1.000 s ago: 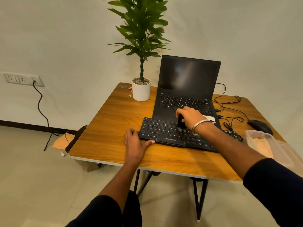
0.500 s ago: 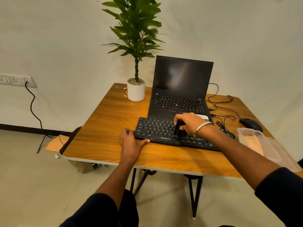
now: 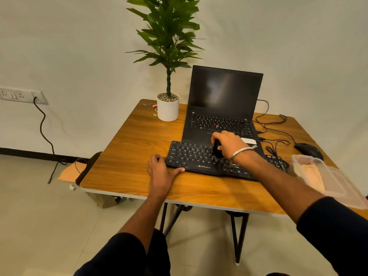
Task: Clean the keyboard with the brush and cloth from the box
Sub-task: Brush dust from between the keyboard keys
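Right hand (image 3: 229, 145) fingers curled round small black brush (image 3: 216, 151) on flat black plastic keyboard (image 3: 191, 156) — left hand (image 3: 161, 171) spread, bracing its corner; hard strokes could shove it into the laptop (image 3: 223, 108)

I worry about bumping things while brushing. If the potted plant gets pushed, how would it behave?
The potted plant looks top-heavy: tall leafy stem over a narrow white pot, so it would probably tip rather than slide. Pebbles on top suggest some weight. It stands near the table's far edge.
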